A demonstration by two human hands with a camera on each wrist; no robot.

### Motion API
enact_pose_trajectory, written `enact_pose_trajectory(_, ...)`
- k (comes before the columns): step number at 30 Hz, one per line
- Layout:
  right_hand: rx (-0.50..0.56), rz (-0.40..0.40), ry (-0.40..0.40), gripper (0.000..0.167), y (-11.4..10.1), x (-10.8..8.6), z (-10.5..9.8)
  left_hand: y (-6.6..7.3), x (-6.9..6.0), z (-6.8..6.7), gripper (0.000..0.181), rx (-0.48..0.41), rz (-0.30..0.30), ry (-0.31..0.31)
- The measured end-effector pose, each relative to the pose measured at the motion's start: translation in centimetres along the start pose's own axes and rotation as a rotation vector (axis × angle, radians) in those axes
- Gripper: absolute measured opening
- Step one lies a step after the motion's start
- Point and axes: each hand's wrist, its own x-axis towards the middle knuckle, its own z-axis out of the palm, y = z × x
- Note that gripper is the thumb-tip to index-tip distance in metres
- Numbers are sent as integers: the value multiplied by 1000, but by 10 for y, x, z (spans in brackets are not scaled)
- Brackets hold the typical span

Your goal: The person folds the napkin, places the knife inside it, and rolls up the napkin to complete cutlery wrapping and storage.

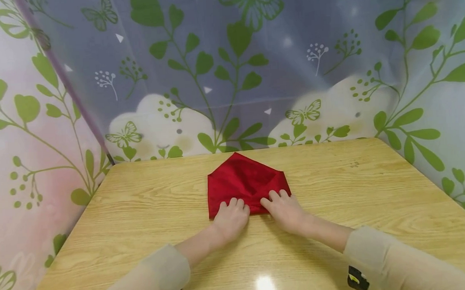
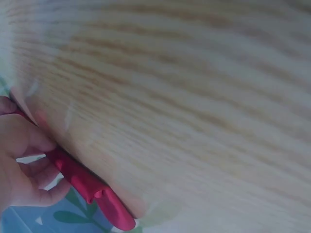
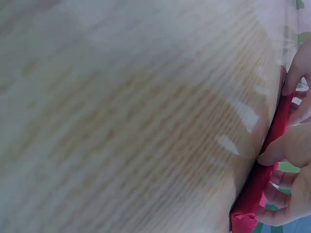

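Note:
A folded red cloth (image 1: 245,179) lies on the wooden table, shiny, with a pointed top edge toward the back. My left hand (image 1: 233,219) grips its near edge left of the middle. In the left wrist view the thumb sits at the front of the folded red cloth (image 2: 80,177), with the fingers behind it. My right hand (image 1: 285,211) holds the same edge near the right corner. Seen from the right wrist, that thumb presses the front of the rolled-looking red edge (image 3: 255,189), and the fingers curl over its far side.
The light wooden table (image 1: 148,202) reaches back to a hanging curtain (image 1: 228,66) printed with leaves, butterflies and clouds. Similar printed fabric hangs at both sides. A bright glare spot shows on the tabletop near the front.

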Motion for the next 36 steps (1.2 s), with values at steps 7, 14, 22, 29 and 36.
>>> enact_pose_trajectory(7, -53, -55, 60, 24, 1, 0, 3, -2, -2, -1, 29, 10, -10, -50)
enact_pose_trajectory(14, -74, -95, 42, 24, 5, 2, 1, -4, 1, -3, 24, -60, -16, -77)
enact_pose_trajectory(22, -80, -191, 52, 26, 12, 2, 1, -9, 1, -2, 12, -210, -45, -80)
enact_pose_trajectory(29, -60, -209, 9, 29, 14, 3, 0, -11, 1, -2, 21, -223, -23, -80)
enact_pose_trajectory(36, -4, -193, -63, 31, 15, 6, -6, -15, 4, -11, 26, -247, -3, -164)
